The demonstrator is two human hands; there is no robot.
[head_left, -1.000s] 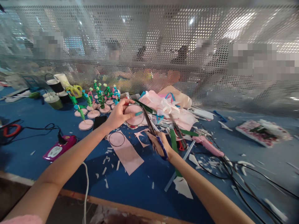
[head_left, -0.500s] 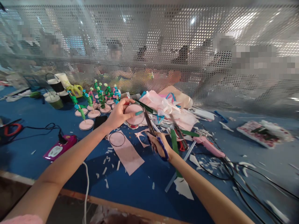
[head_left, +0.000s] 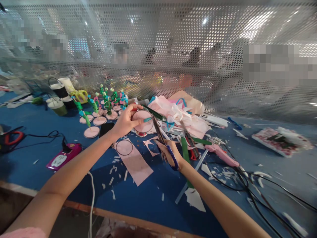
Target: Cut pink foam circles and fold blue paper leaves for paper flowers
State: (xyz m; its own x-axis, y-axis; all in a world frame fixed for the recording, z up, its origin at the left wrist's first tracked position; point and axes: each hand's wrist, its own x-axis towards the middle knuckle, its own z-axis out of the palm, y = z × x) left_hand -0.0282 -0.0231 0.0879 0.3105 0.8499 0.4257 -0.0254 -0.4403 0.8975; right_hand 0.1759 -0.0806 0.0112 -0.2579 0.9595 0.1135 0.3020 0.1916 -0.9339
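My left hand (head_left: 127, 121) pinches a pink paper disc (head_left: 140, 116) with a dark outline, its thumb lying across the face. In my right hand (head_left: 170, 153) are scissors with blue handles (head_left: 174, 161); the blades point up and away, beside the disc's right edge. Below the disc lies a pink paper strip (head_left: 135, 163) with a circle drawn near its far end. A pink offcut (head_left: 151, 147) with curved cut-outs rests between the strip and my right hand. Several pink discs carrying green stems, such as the nearest disc (head_left: 91, 132), stand to the left of my left hand.
Crumpled pink paper (head_left: 178, 114) is heaped beyond my hands, before a perforated metal screen (head_left: 158, 39). A pink glue gun (head_left: 223, 155) with black cables lies at right. A purple power strip (head_left: 63, 157) sits at left. White scraps litter the blue table (head_left: 153, 208).
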